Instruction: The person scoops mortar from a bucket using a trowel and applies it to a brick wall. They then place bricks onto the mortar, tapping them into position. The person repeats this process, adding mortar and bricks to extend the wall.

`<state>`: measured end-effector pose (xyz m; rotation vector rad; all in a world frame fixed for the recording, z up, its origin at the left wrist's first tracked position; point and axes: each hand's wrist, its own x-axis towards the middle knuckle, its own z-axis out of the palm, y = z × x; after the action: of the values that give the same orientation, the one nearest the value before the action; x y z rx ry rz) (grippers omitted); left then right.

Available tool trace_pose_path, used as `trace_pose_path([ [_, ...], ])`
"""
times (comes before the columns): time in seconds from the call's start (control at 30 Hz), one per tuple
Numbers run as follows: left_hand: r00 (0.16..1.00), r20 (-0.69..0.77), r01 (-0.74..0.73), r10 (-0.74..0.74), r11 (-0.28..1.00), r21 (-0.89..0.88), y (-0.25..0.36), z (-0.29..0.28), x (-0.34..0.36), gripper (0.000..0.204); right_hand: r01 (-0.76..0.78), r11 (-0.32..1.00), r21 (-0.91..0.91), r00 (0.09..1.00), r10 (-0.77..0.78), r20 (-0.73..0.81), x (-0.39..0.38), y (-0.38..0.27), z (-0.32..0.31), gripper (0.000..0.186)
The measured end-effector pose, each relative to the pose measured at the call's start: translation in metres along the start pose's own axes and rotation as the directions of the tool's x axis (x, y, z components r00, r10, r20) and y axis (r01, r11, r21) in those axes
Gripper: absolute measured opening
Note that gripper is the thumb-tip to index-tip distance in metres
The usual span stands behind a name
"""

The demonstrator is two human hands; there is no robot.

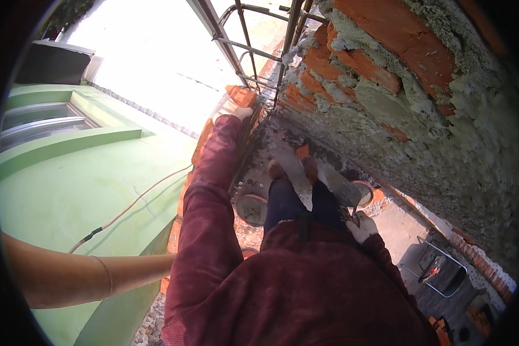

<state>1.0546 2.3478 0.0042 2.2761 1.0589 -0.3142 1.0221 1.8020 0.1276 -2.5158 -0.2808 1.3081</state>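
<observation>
My left arm, in a maroon sleeve, reaches forward to the top of a low brick wall (206, 137). At its far end my left hand (236, 113), in a pale glove, is closed against an orange brick (241, 95); part of the fingers is hidden. Down by my right thigh, my right hand (361, 227), also gloved, is closed round the handle of a trowel (341, 187). The trowel's broad grey blade points forward beside my leg. A small orange brick piece (302, 150) lies by my shoes.
A rebar cage (254, 46) stands ahead; a rough brick-and-mortar wall (421, 115) rises on the right. Buckets (252, 209) (363, 194) flank my legs. At left, a thick tan pole (69, 271) and a cable (150, 189) cross the green wall (81, 179). A metal-framed stool (444, 270) stands lower right.
</observation>
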Motion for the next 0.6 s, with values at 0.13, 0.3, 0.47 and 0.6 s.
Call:
trace_pose_path([
  [0.13,0.998,-0.068,0.002,0.0,0.999,0.033,-0.01,0.017,0.0,0.092,-0.031,0.998,-0.057,0.999,0.034,0.04,0.007,0.001,0.002,0.039],
  [0.3,0.996,-0.088,-0.013,0.016,0.999,0.03,-0.013,0.025,0.003,0.09,-0.037,0.998,-0.051,0.998,0.039,0.057,0.005,-0.011,-0.006,0.041],
  [0.47,0.986,-0.158,-0.036,0.043,0.998,0.051,-0.023,0.032,0.011,0.087,-0.012,0.993,-0.121,0.996,0.023,0.088,0.011,-0.021,-0.011,0.04],
  [0.6,1.0,-0.002,0.027,-0.03,0.911,-0.412,-0.032,-0.003,0.005,0.09,0.008,0.992,-0.127,0.995,0.005,0.1,0.017,-0.028,-0.011,0.04],
])
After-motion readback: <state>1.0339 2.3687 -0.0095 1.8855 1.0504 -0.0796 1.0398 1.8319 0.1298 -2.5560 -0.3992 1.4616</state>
